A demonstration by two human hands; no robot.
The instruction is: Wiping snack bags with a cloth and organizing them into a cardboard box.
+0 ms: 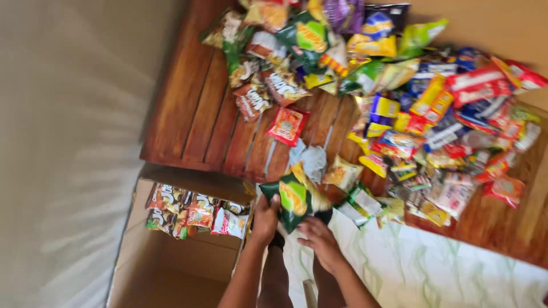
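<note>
My left hand grips the lower left edge of a dark green and yellow snack bag, held over the near edge of a wooden table. My right hand is just below the bag's bottom right corner, fingers curled near it; whether it holds the bag I cannot tell. Both forearms come up from the bottom of the view. A large heap of colourful snack packets covers the table's right and far parts.
An open cardboard box stands on the floor at lower left, with several snack packets stacked along its far wall. A red packet lies alone mid-table. A pale marbled floor is at lower right, a grey surface on the left.
</note>
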